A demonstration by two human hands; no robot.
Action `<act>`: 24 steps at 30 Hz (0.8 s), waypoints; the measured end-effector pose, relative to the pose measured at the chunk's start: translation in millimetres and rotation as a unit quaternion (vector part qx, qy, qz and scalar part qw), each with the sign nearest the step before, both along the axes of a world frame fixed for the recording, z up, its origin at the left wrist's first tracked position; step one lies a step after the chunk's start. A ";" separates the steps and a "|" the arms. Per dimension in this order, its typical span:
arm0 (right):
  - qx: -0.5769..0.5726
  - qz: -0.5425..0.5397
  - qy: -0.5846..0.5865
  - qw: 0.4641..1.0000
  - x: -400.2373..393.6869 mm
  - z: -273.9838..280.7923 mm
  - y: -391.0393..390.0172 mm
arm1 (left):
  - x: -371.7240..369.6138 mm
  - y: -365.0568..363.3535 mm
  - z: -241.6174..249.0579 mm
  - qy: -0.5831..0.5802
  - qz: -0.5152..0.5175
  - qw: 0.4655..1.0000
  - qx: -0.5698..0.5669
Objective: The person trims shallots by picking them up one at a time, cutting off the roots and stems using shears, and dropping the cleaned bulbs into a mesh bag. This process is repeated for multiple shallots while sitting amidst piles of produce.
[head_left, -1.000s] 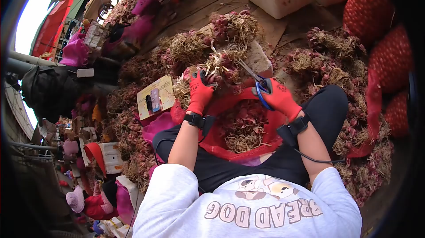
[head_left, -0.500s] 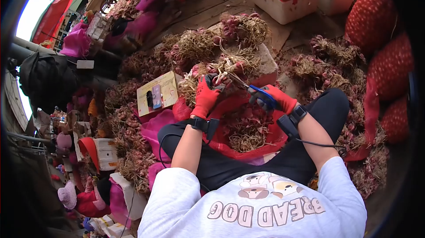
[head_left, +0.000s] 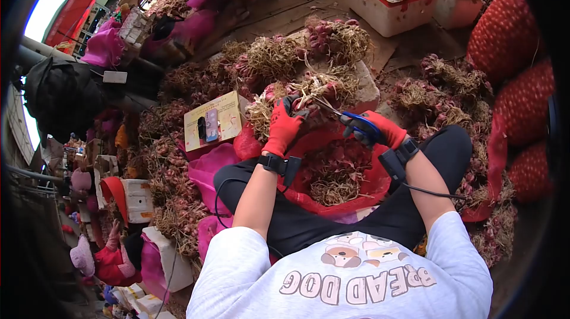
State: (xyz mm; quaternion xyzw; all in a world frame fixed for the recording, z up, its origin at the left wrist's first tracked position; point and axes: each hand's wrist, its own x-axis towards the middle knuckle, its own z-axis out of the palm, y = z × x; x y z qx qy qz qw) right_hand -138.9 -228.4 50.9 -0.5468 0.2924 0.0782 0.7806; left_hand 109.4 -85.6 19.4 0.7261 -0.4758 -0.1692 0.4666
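Note:
My left hand point(head_left: 286, 122), in a red and grey glove, is closed on a bunch of red onions point(head_left: 306, 94) with dry tops and roots. Blue-handled scissors point(head_left: 367, 128) are in my right hand point(head_left: 375, 129), gloved the same way. Their blades point up and left, with the tips at the bunch. Below both hands, a red mesh bag point(head_left: 297, 199) lies open between my legs with loose onions and dry roots in it. Beyond the hands, more bunches point(head_left: 270, 57) rest on a pale block point(head_left: 366, 84).
A cardboard box point(head_left: 228, 108) carrying two small devices stands at the left. White foam boxes point(head_left: 389, 13) are at the top right, full red mesh sacks point(head_left: 504, 37) at the far right. Onion heaps point(head_left: 445, 96) lie on both sides. A person in red point(head_left: 116, 259) is at the lower left.
The whole view has shifted slightly. The scissors and both hands stay near the same bunch, and my left hand still holds it.

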 end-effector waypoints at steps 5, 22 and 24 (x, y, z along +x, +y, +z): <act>-0.040 -0.038 -0.022 0.998 17.5 -1.2 4.1 | 1.5 0.0 3.5 -0.026 -0.004 0.999 0.031; 0.030 0.017 -0.027 0.999 -2.9 -24.2 -10.4 | 1.3 29.5 -57.4 0.532 -0.026 0.829 -0.174; 0.062 -0.009 -0.010 0.998 -5.3 -15.9 -3.7 | 3.2 44.4 -49.9 0.642 -0.116 0.735 -0.184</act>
